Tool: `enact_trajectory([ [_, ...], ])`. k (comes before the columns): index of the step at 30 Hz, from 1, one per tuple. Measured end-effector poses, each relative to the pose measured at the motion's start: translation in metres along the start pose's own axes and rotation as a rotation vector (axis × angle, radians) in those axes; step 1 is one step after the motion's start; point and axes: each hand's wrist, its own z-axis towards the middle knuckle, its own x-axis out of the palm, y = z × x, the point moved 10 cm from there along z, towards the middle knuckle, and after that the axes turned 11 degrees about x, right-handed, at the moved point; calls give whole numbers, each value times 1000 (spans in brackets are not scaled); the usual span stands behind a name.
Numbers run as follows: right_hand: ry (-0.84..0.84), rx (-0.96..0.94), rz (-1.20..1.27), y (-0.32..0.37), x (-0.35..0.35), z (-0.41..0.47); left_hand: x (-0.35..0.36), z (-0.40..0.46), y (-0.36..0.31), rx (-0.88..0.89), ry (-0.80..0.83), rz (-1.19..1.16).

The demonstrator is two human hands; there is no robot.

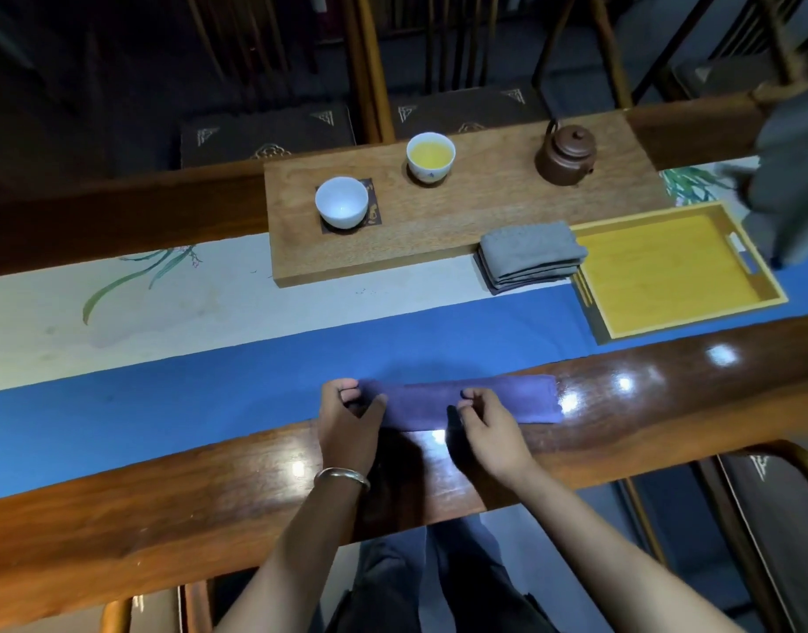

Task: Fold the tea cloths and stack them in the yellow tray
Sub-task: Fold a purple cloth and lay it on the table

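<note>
Head view: your left hand [347, 415] pinches the purple cloth's [507, 399] left end, right hand [484, 420] pinches mid-strip; its long axis runs left-right, yellow tray [767, 292] far right.

Silver bangle [342, 477], L wrist; bare forearms

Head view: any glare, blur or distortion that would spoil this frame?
Head view: bright glare spots on the polished table edge, one beside the purple cloth; the grey shape at the right edge is blurred, unidentifiable; wide-angle lens bows the table; background is dim; both hands, left hand and right hand, are sharp.
</note>
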Motion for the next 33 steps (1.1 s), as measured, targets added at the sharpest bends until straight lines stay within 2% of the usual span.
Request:
enact_trajectory([
  [3, 13, 80, 276, 0, -10, 2, 27, -3, -49, 223, 123, -1],
  [8, 205, 215, 726, 10, -25, -6, 101, -23, -95, 340, 406, -60],
  [11, 179, 161, 654, 12, -47, -4, 138, -36, -92, 325, 531, -26],
  [15, 150, 294, 580, -17, -50, 4, 153, -36, -53, -33, 472, -187],
  [18, 101, 340, 576, -34, -43, 7, 156, -34, -35, -152, 490, -228],
  [27, 63, 216, 408, -23, -45, 15, 147, -19, -28, -61, 540, -164],
  [30, -15, 189, 419, -23, -68, 19, 133, -8, -32, 22, 486, -78],
  [33, -93, 191, 411, -34, -100, 26, 112, 6, -23, 63, 404, 107],
])
